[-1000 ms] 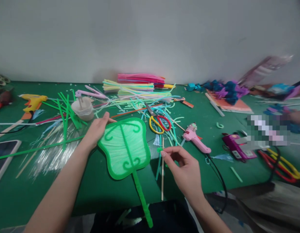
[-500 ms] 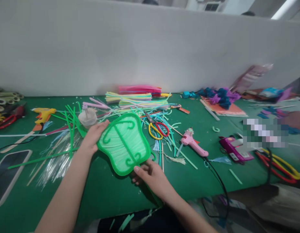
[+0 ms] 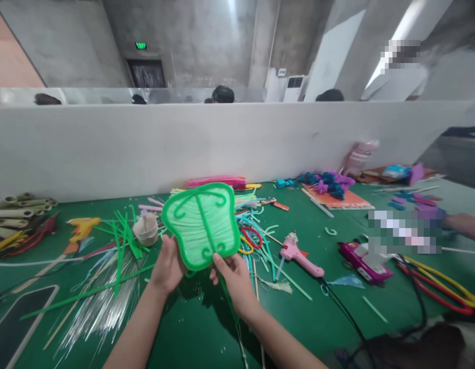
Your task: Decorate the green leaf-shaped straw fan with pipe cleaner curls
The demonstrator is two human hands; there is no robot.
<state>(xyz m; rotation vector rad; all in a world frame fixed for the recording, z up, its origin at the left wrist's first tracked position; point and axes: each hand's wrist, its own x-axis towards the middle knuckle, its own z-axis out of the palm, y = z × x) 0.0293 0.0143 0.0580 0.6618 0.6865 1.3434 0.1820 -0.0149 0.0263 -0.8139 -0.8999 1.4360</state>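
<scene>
A leaf-shaped green hand fan (image 3: 191, 225) is held up above the table, its fuzzy rim and curled lines facing me. My right hand (image 3: 235, 282) grips it at the base, thumb on the front and fingers curled behind, with a thin handle running down below. At the lower left edge, my left hand (image 3: 168, 266) cups the fan; its fingers are partly hidden behind. Red-and-yellow-handled scissors (image 3: 253, 238) lie just beyond the fan, partly covered by it.
A pink glue gun (image 3: 301, 256) lies to the right, a yellow one (image 3: 81, 230) to the left. Green pipe cleaners (image 3: 120, 246), a small cup (image 3: 145, 230) and a phone (image 3: 22, 323) are on the left. A co-worker's hand (image 3: 462, 225) shows at far right, behind a white partition (image 3: 145, 148) are other people.
The view has tilted up, showing more of the room. The fan is turned more upright, and my left hand has moved from its left side to its lower left edge.
</scene>
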